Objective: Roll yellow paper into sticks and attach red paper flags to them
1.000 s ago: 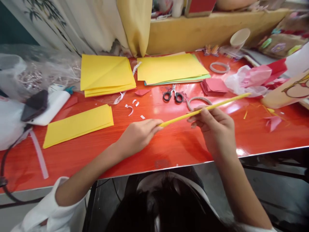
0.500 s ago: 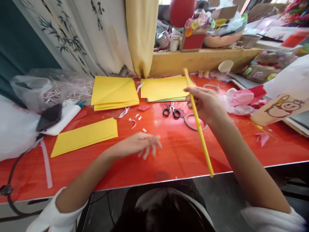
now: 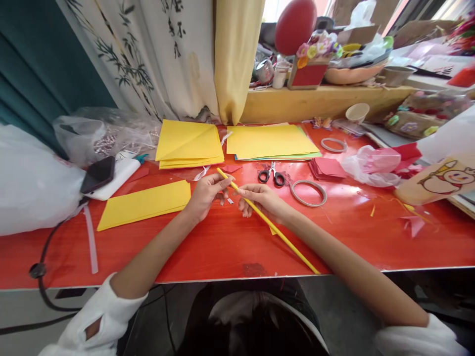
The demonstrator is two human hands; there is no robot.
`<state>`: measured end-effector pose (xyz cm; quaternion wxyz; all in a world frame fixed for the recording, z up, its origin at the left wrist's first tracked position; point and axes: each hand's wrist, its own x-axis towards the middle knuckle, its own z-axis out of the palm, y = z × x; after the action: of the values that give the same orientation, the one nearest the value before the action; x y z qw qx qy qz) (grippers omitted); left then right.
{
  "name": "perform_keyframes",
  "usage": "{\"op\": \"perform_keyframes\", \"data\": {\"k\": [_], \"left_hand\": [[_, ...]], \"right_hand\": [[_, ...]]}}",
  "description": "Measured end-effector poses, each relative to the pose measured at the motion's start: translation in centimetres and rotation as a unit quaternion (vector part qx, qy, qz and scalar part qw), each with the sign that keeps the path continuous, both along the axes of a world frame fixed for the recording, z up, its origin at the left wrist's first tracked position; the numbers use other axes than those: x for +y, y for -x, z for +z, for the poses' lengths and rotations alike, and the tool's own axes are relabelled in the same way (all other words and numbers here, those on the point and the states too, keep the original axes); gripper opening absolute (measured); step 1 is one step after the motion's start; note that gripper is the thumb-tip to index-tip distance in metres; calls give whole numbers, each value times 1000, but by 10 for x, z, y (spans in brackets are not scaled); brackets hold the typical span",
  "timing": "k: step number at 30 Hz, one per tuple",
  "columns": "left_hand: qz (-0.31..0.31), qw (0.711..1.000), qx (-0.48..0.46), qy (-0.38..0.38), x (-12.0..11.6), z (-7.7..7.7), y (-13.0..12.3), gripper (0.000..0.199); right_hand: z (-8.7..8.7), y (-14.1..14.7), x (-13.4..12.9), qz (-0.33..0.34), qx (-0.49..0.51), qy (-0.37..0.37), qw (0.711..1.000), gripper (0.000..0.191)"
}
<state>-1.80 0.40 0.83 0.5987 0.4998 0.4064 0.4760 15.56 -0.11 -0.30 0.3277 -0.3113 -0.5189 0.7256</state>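
Observation:
A thin rolled tube of yellow paper point(image 3: 282, 236) slants over the red table, its lower end at the near edge. Close to its upper end my left hand point(image 3: 208, 194) pinches it between thumb and fingers. Just below that, my right hand point(image 3: 262, 200) grips the same tube, also with thumb and fingers. A small yellow corner shows beside the tube under my right wrist. Beyond my hands lie scissors with black handles point(image 3: 272, 175) and a roll of tape point(image 3: 308, 193). To the left of my left hand is a stack of yellow paper strips point(image 3: 144, 203).
Two stacks of yellow sheets, one on the left point(image 3: 190, 143) and one on the right point(image 3: 270, 142), lie at the back. Red paper pieces point(image 3: 326, 168), a second tape roll point(image 3: 334, 145) and a printed cup point(image 3: 438, 179) are to the right. A phone point(image 3: 98, 174) lies left.
My right hand has brought the paper tube down and to the left. My left hand, which was free and open, has risen and taken hold of its upper end.

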Motion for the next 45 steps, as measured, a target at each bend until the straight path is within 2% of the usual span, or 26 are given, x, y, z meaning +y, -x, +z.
{"op": "perform_keyframes", "data": {"k": [7, 12, 23, 26, 32, 36, 41, 43, 45], "left_hand": [[12, 1000, -2, 14, 2, 1, 4, 26], [-16, 999, 10, 26, -1, 3, 3, 23], [-2, 998, 54, 19, -3, 1, 2, 24], [-16, 998, 60, 25, -1, -3, 2, 25], [-1, 997, 75, 5, 1, -8, 1, 30], [-28, 994, 109, -13, -2, -10, -2, 37], [-29, 977, 196, -77, -6, -12, -4, 47], [-30, 959, 256, -115, 1, -11, -1, 50], [-29, 930, 328, -163, 17, -8, 7, 48]], "right_hand": [[1, 1, -5, 10, 23, 27, 999, 19], [2, 5, -7, 46, 32, 43, 998, 29], [-11, 11, -10, 23, 41, 60, 997, 26], [-14, 10, -10, 24, 36, 63, 997, 26], [-13, 11, -12, 31, 24, 64, 997, 25], [-12, 11, -12, 18, 20, 63, 998, 24], [-12, 11, -11, 14, 15, 68, 997, 23], [-11, 11, -10, 10, 15, 73, 997, 21], [-10, 10, -9, -7, 19, 77, 997, 18]]}}
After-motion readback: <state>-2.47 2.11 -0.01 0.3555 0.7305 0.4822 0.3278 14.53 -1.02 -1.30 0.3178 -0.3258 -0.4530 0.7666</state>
